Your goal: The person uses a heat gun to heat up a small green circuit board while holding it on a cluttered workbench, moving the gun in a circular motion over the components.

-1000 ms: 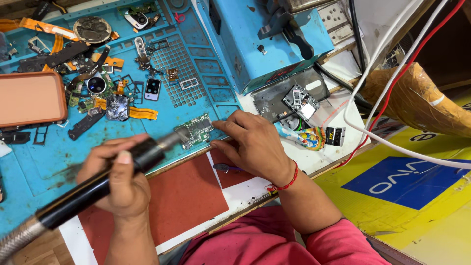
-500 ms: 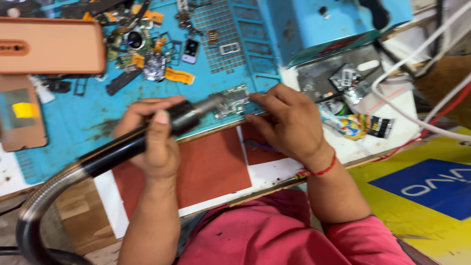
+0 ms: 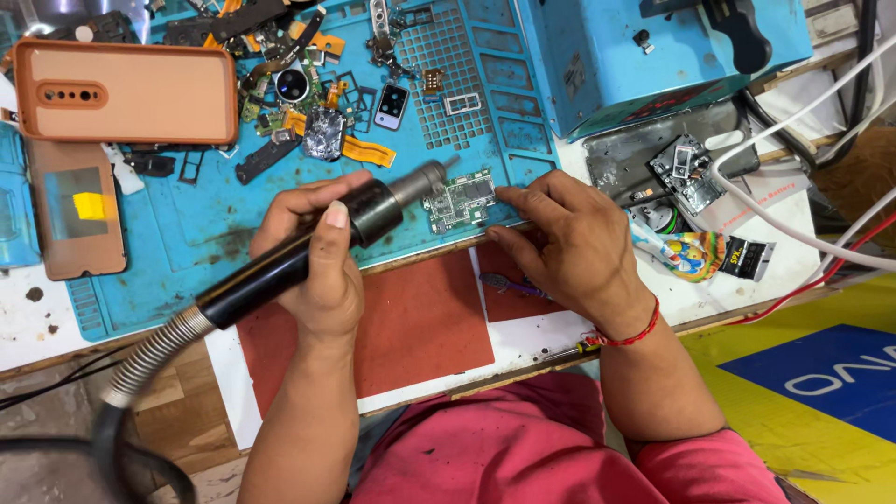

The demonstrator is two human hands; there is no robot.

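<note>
Since half a second ago, your view has swung right, centring the circuit board point(image 3: 460, 199) on the blue mat point(image 3: 215, 224). Your right hand point(image 3: 560, 238) pins its edge with curled fingers; your left hand point(image 3: 313, 252) grips the hot-air wand point(image 3: 308, 252), nozzle at the board.

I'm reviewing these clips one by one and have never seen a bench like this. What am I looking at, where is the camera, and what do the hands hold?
The camera sits on the person's head and looks down at their own two bare hands over a workbench. The left hand grips a black hot-air wand with a coiled hose; its metal nozzle points at a small green circuit board. The right hand steadies that board with its fingertips. The board lies on a blue work mat strewn with phone parts and orange flex cables. An orange phone case lies at the upper left, a blue machine at the upper right, and a red pad near the person.
</note>
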